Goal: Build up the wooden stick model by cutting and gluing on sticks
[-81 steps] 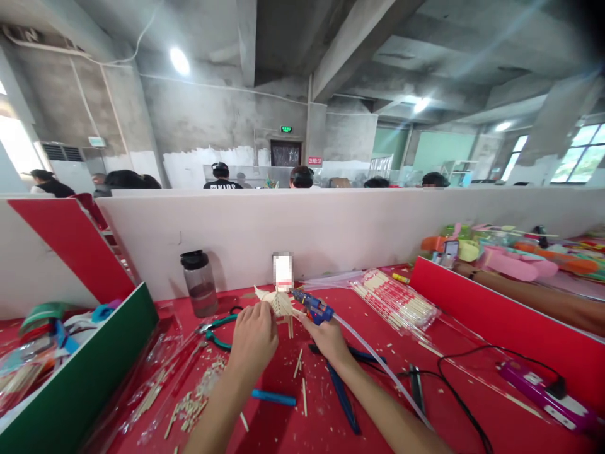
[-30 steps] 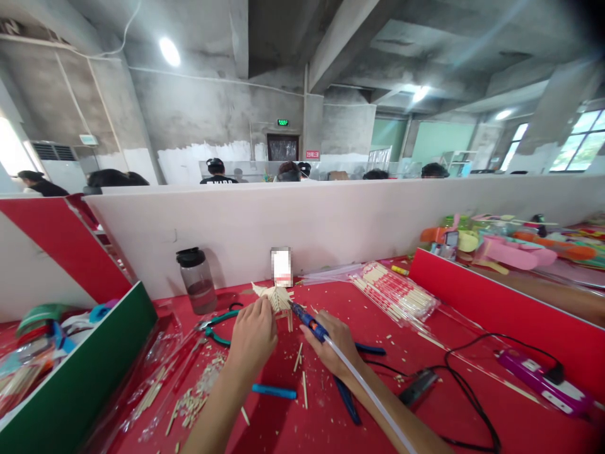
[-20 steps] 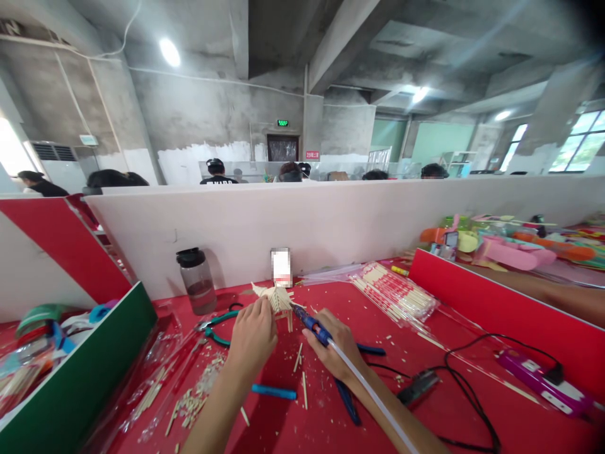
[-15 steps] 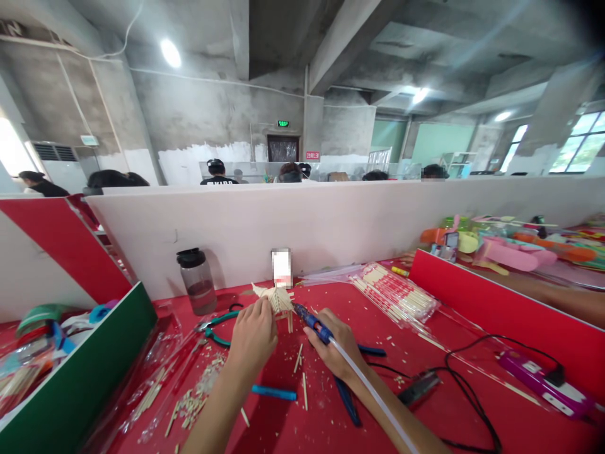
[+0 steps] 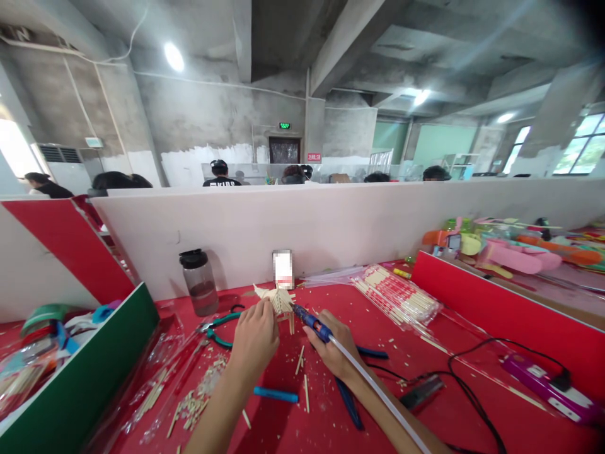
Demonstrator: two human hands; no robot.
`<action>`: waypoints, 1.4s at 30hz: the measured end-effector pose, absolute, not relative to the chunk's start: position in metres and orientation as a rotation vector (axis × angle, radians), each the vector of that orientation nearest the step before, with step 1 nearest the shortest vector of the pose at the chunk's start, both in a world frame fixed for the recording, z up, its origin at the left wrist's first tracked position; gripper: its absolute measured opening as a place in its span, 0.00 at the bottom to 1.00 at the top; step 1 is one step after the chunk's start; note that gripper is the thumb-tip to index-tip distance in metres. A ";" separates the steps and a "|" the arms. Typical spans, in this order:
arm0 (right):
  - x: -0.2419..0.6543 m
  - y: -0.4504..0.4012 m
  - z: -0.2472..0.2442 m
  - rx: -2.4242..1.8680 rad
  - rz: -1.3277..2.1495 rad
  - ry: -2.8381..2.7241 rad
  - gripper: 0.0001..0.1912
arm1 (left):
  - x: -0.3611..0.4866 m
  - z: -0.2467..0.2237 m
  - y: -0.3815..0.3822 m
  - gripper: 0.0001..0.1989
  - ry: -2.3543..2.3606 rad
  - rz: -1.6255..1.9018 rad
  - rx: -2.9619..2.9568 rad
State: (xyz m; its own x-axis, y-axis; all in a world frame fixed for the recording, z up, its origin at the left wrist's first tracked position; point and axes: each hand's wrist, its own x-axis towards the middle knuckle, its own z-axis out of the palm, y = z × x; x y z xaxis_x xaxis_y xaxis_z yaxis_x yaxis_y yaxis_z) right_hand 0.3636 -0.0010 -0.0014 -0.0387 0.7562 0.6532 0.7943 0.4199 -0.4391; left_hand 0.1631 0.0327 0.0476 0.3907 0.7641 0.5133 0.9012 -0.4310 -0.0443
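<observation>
lidded bottle (image 5: 199,284) (upright), green sign (image 5: 284,126)

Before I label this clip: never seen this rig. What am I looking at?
No robot here: these are a person's two bare hands. One camera, worn on the head, takes every picture, looking forward and down. The left hand is at a small wooden model, its grip mostly hidden. The right hand holds a glue gun, tip close to the model. Around them on the red table lie green-handled pliers, a blue tube and packed sticks; a bottle stands behind.
</observation>
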 end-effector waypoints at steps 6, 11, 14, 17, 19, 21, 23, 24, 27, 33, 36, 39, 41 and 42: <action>0.365 -0.002 -0.004 -1.314 0.018 -1.828 0.16 | 0.163 0.048 0.033 0.15 -1.458 -0.600 -2.333; 0.367 0.000 -0.002 -1.334 0.017 -1.761 0.16 | 0.164 0.049 0.031 0.13 -1.479 -0.570 -2.344; 0.367 0.002 -0.002 -1.348 0.018 -1.767 0.16 | 0.164 0.049 0.031 0.12 -1.470 -0.565 -2.346; 0.367 0.002 -0.002 -1.344 0.019 -1.776 0.16 | 0.164 0.048 0.033 0.12 -1.458 -0.581 -2.344; 0.366 0.000 -0.002 -1.332 0.031 -1.772 0.16 | 0.164 0.047 0.034 0.13 -1.451 -0.588 -2.344; 0.366 -0.002 -0.001 -1.318 0.059 -1.780 0.15 | 0.164 0.047 0.034 0.13 -1.445 -0.591 -2.341; 0.366 -0.005 -0.001 -1.308 0.093 -1.801 0.15 | 0.163 0.047 0.034 0.13 -1.445 -0.592 -2.337; 0.367 -0.006 -0.002 -1.306 0.111 -1.813 0.15 | 0.163 0.047 0.033 0.13 -1.447 -0.592 -2.335; 0.368 -0.008 -0.002 -1.306 0.143 -1.828 0.15 | 0.162 0.048 0.032 0.12 -1.451 -0.584 -2.343; 0.370 -0.008 0.003 -1.283 0.127 -1.772 0.14 | 0.162 0.048 0.032 0.14 -1.449 -0.603 -2.346; 0.369 -0.007 0.005 -1.283 0.132 -1.776 0.15 | 0.163 0.049 0.032 0.13 -1.453 -0.592 -2.340; 0.367 -0.004 0.005 -1.284 0.111 -1.772 0.15 | 0.164 0.049 0.032 0.12 -1.458 -0.571 -2.340; 0.366 -0.003 0.004 -1.284 0.093 -1.756 0.15 | 0.164 0.048 0.032 0.11 -1.457 -0.570 -2.341; 0.366 -0.002 0.003 -1.284 0.087 -1.752 0.15 | 0.164 0.048 0.033 0.12 -1.456 -0.575 -2.337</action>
State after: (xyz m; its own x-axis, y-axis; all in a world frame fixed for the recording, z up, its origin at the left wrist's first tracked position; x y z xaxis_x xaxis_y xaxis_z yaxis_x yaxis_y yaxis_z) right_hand 0.3661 -0.0021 0.0030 -0.0206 0.7788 0.6269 0.7128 0.4511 -0.5370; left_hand 0.1639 0.0326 0.0478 0.3973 0.7710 0.4978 0.9031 -0.4249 -0.0627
